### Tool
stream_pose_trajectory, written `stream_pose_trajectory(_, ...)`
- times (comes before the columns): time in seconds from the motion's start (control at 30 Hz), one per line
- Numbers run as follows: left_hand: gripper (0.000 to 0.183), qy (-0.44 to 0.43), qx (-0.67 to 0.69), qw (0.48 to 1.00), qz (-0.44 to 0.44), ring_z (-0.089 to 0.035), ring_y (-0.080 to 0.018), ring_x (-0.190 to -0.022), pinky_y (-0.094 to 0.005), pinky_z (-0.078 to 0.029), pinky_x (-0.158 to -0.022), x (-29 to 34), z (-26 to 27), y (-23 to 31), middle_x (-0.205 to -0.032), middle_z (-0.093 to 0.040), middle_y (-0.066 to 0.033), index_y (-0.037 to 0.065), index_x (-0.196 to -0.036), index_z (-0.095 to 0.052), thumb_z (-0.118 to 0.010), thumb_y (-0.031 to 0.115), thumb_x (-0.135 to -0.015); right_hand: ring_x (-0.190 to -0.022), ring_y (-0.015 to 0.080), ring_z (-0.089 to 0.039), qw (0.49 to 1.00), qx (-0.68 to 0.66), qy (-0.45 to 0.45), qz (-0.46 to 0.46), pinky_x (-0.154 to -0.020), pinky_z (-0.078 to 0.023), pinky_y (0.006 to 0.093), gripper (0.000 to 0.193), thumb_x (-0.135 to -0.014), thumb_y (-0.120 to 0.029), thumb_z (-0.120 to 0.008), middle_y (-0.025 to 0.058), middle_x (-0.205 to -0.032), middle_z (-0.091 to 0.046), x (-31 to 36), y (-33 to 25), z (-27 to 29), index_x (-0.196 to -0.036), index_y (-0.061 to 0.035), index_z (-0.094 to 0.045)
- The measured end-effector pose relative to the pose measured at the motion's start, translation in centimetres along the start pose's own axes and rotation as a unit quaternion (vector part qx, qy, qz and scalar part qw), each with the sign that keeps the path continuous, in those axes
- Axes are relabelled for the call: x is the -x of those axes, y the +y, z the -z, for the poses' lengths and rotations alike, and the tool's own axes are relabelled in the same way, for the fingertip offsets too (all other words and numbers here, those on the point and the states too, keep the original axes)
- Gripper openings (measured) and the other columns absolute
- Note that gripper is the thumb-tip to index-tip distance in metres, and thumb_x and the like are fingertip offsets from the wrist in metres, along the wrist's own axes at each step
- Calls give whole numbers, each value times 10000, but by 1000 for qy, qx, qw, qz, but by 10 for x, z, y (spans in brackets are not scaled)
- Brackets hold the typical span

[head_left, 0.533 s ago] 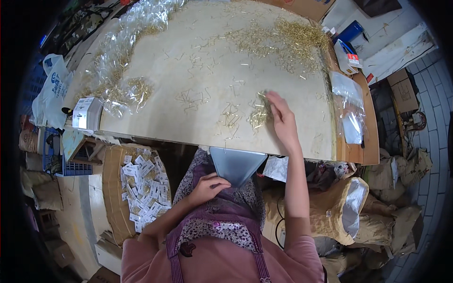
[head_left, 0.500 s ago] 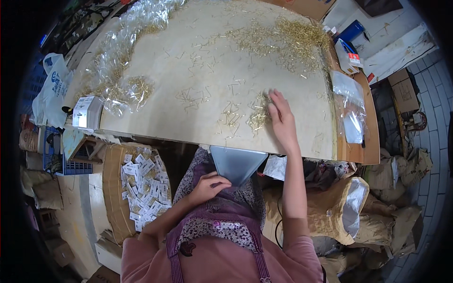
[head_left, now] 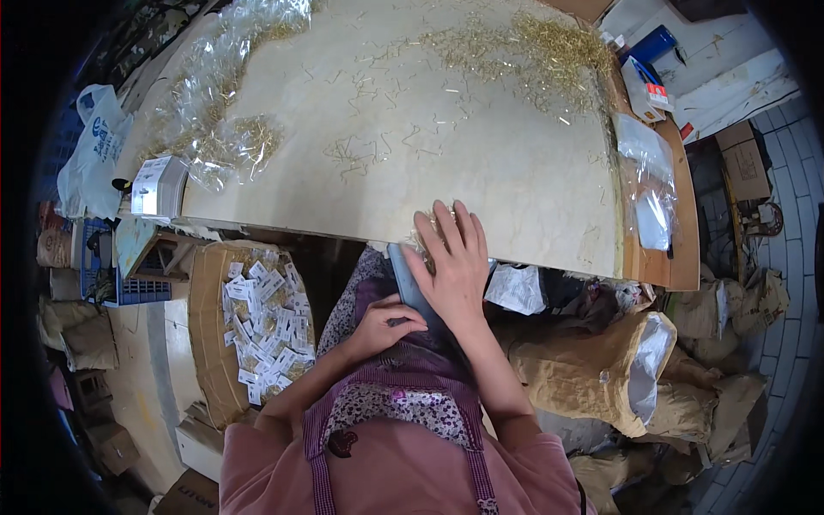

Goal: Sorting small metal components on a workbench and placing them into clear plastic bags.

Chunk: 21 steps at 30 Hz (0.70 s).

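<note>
My left hand (head_left: 386, 328) is closed on the narrow lower end of a grey, wedge-shaped scoop (head_left: 405, 281) in my lap. The scoop's wide end is up against the table's near edge. Above it, my right hand (head_left: 453, 273) lies palm down across that edge, fingers stretched and slightly apart. A few thin brass-coloured wire pins (head_left: 411, 233) show beside its fingertips; any under the palm are hidden. Farther up the pale table (head_left: 300, 193) lie small loose groups of bent pins (head_left: 356, 153), and a dense heap of them (head_left: 558, 51) is at the far right.
Clear plastic packets of pins (head_left: 232, 142) cover the table's left side, beside a stack of white cards (head_left: 159, 187). A carton of carded packets (head_left: 270, 318) stands below left. Brown paper sacks (head_left: 566, 365) are at lower right, and a plastic bag (head_left: 648, 184) lies along the right edge.
My right hand has swept left and toward me, from the table surface to its near edge over the scoop. The nearest pin clusters have moved with it. The scoop looks more tilted.
</note>
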<state>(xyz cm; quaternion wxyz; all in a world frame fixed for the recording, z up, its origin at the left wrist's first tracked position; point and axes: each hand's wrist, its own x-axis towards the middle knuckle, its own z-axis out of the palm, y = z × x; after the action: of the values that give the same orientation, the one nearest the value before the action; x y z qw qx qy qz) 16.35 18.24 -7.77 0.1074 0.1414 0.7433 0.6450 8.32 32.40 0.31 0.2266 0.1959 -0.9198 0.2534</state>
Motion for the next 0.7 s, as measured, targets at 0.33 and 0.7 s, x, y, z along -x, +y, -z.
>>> stream_pose_trajectory(0.33,72,-38,-17,998,37,-604,-172,-833,-277,-471,-766,-2,6,12,-852,-661,-73,16,-828,-705,-695,40,-761,-917,291,-544,989,-118,86,-36,-866,-374,408,270,-695,37,-572,110,-971,-603,66,31,21,-938,-42,-658)
stream_pose_trajectory(0.7,75,-44,-7,998,32,-601,-165,-799,-266,-472,-734,-3,6,-5,-841,-666,-72,16,-840,-706,-686,36,-771,-988,338,-450,941,-178,-270,-104,-900,-319,406,374,-772,-232,-702,148,-1033,-491,127,25,23,-1123,-159,-595)
